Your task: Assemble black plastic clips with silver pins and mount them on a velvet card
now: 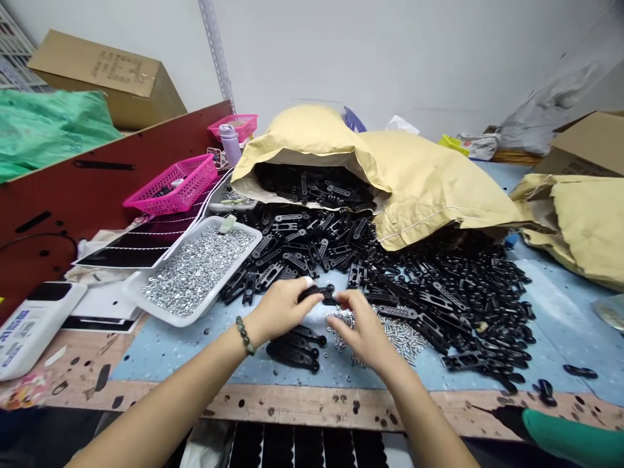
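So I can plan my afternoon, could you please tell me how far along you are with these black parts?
Looks done: a small stack of black parts lies apart on the blue mat. In hand: the left hand grips one black part, with the right hand at its end. Left: the large heap and the paper sack, which is full of parts.

This is a cramped small-parts workshop. The bench (560,325) is heaped with black moulded parts (439,292) lying out of the mouth of a kraft paper sack (439,182), beside a white tray (134,292) of tiny silver fasteners (195,273) and a pink perforated basket (170,185). Cardboard cartons (107,81) and a slotted steel shelving upright (214,52) stand behind.
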The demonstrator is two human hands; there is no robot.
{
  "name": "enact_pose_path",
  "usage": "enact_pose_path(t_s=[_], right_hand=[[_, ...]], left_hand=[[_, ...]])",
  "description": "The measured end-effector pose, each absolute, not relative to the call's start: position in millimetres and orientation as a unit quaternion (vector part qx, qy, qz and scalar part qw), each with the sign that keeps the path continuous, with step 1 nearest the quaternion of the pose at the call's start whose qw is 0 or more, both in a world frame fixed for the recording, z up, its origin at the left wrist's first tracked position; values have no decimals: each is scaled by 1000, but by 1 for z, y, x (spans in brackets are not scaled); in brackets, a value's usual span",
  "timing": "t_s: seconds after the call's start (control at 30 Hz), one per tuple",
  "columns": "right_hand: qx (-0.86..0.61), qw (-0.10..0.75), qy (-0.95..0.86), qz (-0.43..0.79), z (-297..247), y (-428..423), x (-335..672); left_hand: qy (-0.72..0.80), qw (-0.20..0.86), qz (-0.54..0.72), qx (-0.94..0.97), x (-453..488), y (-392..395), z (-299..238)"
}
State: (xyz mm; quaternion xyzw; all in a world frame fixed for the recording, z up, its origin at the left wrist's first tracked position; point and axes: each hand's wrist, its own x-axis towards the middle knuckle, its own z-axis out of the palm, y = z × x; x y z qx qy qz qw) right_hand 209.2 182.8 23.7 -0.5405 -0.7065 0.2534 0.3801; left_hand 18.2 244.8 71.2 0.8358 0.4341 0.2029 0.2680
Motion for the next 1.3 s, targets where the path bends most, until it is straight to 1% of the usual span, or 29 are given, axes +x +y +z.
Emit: enact_pose_path(t_s=[0.07,0.1,0.17,0.23,0.33,0.4,0.5,0.67,0.8,0.87,0.93,1.03,1.13,1.23,1.3], right_hand=[[-557,271,-763,182,13,180,207],[-563,235,-778,151,8,180,204],[-576,210,-782,111,2,182,199],[-589,238,-766,97,0,184,199],[-592,325,-729,115,-1,181,209],[-564,342,-739,136,-2,175,217],[-520,312,-783,138,-8,165,219],[-488,300,-815,88,-13,153,202],[-479,287,-822,113,-7,157,203],[-505,294,-806,99,-4,169,211],[-561,285,-776,40,-1,185,218],[-608,245,-754,-30,4,203,220],[-577,225,-785,-33,12,209,215],[-554,220,-803,-20,21,212,224],[-600,244,-762,-1,27,221,248]], left_hand=[[469,281,203,812,8,251,66],[473,286,202,808,5,254,63],[459,295,194,815,2,258,57],[424,306,181,833,5,259,51],[357,312,151,867,13,259,40],[323,312,120,886,17,258,33],[298,309,82,900,17,255,25],[279,324,48,903,6,251,24],[286,340,34,895,1,254,26],[290,342,33,893,-1,255,29],[295,338,37,893,0,256,34],[331,307,99,887,9,258,45],[370,298,149,867,28,263,55],[365,356,110,853,48,270,59],[362,375,105,847,55,273,58]])
